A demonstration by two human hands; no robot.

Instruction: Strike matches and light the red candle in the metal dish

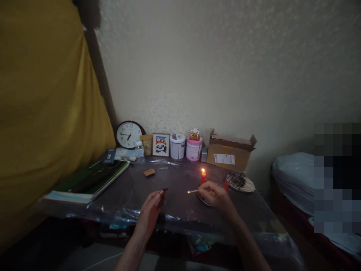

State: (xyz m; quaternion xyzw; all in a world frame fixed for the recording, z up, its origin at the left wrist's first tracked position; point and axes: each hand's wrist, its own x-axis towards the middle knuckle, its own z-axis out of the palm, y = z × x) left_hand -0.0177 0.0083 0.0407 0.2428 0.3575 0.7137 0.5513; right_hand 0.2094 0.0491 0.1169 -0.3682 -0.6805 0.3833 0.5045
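My right hand [213,192] pinches a matchstick [194,191] whose tip glows and points left. Behind that hand a lit red candle [203,177] stands upright; its lower part is hidden. Another red candle [226,184] shows partly to the right of my fingers, and no flame is visible on it. Under the hand, the rim of a small plate [205,203] peeks out. My left hand [154,201] is closed on a small dark flat piece [164,190], too dim to identify, held apart from the match.
A dish [235,180] with many matchsticks, dark at one end, lies right of the candles. A small brown cardboard piece [149,172] rests on the plastic-covered table [126,192]. Along the wall stand a clock [129,134], panda picture [161,145], tins [177,147] and carton [229,154].
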